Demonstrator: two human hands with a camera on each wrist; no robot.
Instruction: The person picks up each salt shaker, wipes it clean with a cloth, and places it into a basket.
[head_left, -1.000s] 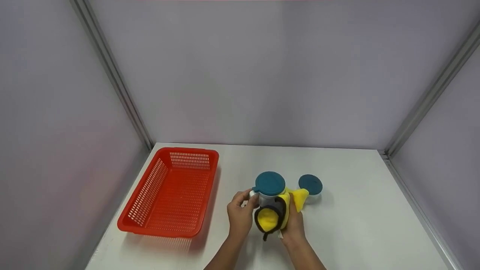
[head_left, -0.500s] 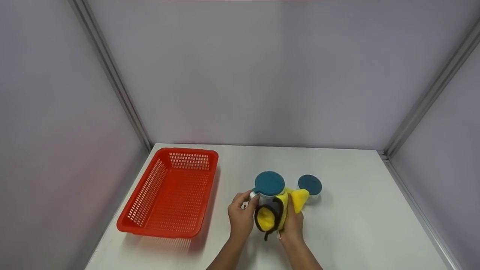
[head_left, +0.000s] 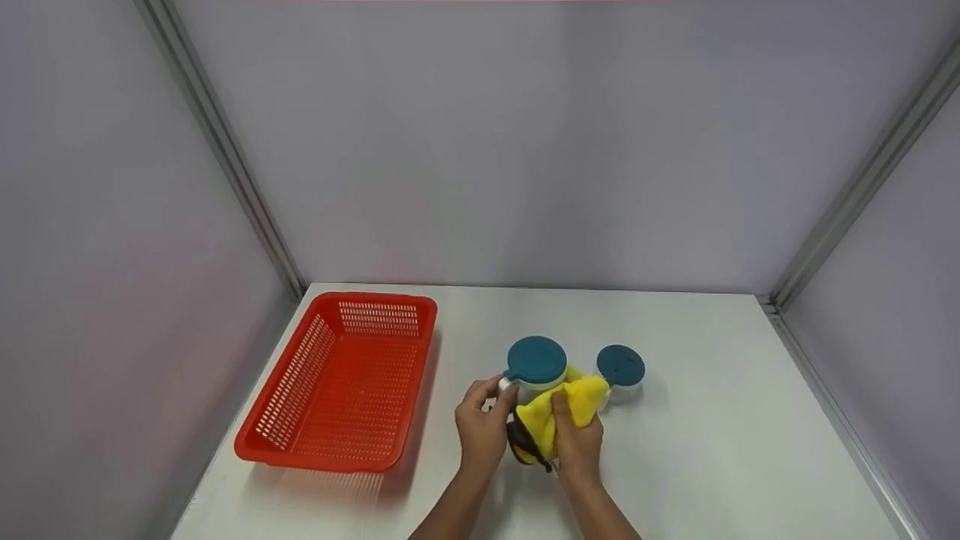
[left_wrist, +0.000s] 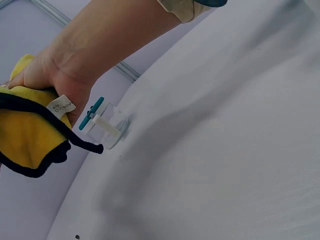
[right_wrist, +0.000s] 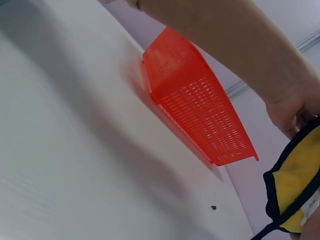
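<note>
In the head view my left hand [head_left: 481, 433] pinches the small white handle at the left side of a jar [head_left: 537, 358] with a round teal lid. A yellow cloth [head_left: 534, 421] with a dark edging is gripped in my right hand [head_left: 579, 444] and lies against the front and right of this jar, hiding much of its body. The left wrist view shows the same cloth [left_wrist: 30, 132] bunched, with a white label and a dark cord hanging. Part of the cloth [right_wrist: 295, 187] also appears at the right wrist view's edge, beside the left forearm.
A second clear jar [head_left: 621, 366] with a teal lid stands on the table just right of the cloth. To the left sits a red slotted plastic basket [head_left: 417, 386]. Grey panels [head_left: 480, 150] enclose the white table [head_left: 720, 420] at the back and sides.
My right hand has shifted slightly left and turned the cloth, so its yellow side now faces up and the dark-rimmed opening is folded down. The left hand stays on the handle.
</note>
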